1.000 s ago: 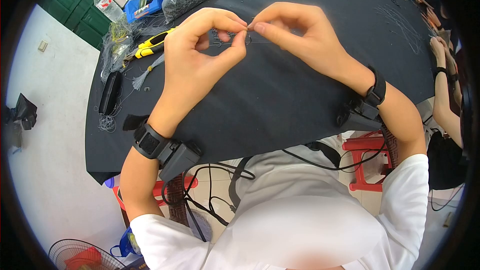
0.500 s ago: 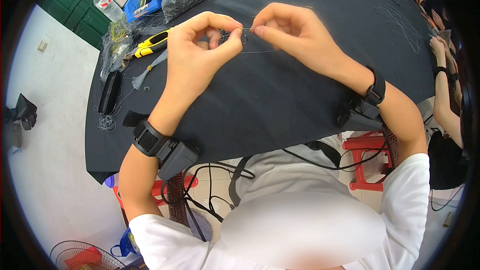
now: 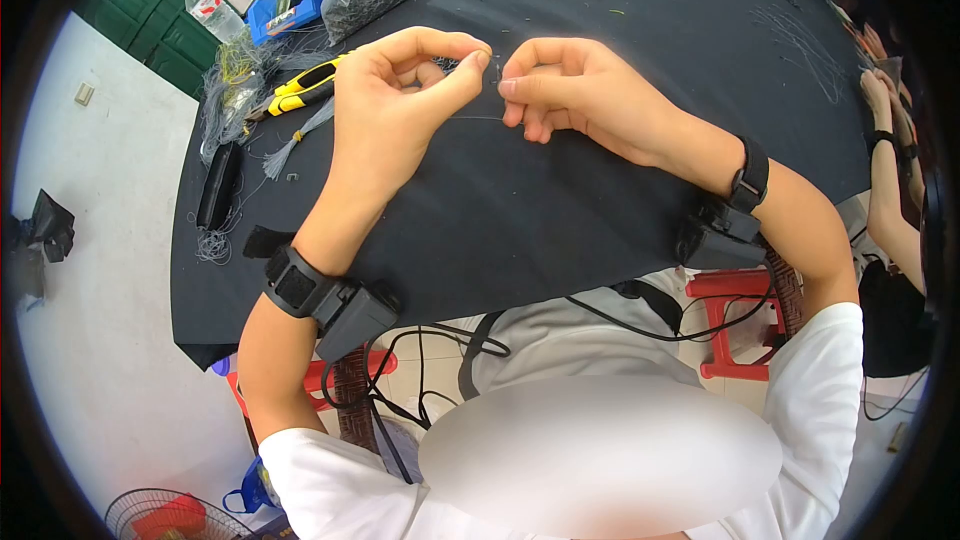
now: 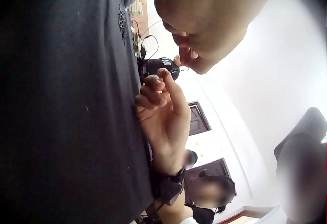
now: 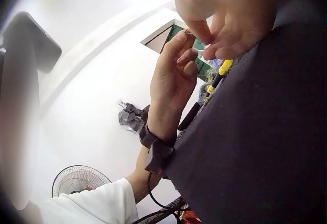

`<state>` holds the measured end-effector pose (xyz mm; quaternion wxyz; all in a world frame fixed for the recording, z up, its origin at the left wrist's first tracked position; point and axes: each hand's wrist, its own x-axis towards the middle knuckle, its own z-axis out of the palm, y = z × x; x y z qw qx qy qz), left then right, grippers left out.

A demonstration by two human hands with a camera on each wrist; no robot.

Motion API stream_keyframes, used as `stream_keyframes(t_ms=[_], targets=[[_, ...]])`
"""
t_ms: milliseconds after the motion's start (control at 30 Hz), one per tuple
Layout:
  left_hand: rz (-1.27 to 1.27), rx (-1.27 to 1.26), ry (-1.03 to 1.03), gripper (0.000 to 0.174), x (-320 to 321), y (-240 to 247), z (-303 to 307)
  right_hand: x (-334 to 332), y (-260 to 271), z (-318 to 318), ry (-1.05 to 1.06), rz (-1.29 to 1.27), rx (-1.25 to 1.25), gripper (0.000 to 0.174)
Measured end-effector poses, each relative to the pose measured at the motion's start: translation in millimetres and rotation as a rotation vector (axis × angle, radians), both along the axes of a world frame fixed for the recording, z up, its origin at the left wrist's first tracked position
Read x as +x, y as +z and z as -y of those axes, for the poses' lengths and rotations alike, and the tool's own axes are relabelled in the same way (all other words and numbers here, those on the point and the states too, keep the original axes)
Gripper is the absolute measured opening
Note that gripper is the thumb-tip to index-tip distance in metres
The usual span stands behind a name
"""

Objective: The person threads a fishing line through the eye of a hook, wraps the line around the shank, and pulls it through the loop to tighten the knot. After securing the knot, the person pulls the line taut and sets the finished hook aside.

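My left hand (image 3: 400, 90) is raised over the dark tablecloth (image 3: 520, 210), with thumb and forefinger pinching a tiny fishing hook (image 3: 498, 70) that shows at the fingertips. Just to its right, my right hand (image 3: 580, 90) pinches thin fishing line between thumb and forefinger, its other fingers loosely curled. A stretch of pale line (image 3: 478, 118) runs below, between the two hands. In the left wrist view, the right hand (image 4: 166, 112) faces the left fingertips across a small gap. The right wrist view shows the left hand (image 5: 173, 76) with its fingertips together; the hook's knot is too small to make out.
Yellow-black pliers (image 3: 300, 90), a tied bundle of line (image 3: 292, 152) and a black case (image 3: 220, 185) lie on the left. Behind them are a clear bag of small dark pieces (image 3: 375, 0), a blue box (image 3: 285, 18) and a bottle (image 3: 212, 10). Other people's hands (image 3: 880, 90) are at the right edge.
The fingertips, touching at first, have come apart. My right hand has moved down and turned, its lower fingers now showing. The left hand has shifted slightly, still pinching.
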<state>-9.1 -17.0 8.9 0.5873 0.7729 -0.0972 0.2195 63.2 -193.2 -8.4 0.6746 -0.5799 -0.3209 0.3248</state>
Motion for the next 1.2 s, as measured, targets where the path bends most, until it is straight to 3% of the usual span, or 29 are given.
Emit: stream_keyframes(t_ms=[267,767,1200], targets=[[-0.011,-0.037,-0.018,0.012,1.3,-1.4,0.1,-3.3,1.8,-1.2,0.003,-0.043,-0.020,0.015],[0.022,-0.042,0.032,0.011,1.8,-0.1,-0.8,-10.6,6.8,-1.7,-0.012,0.249,-0.029,0.014],[0.040,-0.028,0.038,0.013,-0.1,2.3,-1.0,-15.9,10.8,0.3,-0.315,0.581,0.149,0.009]])
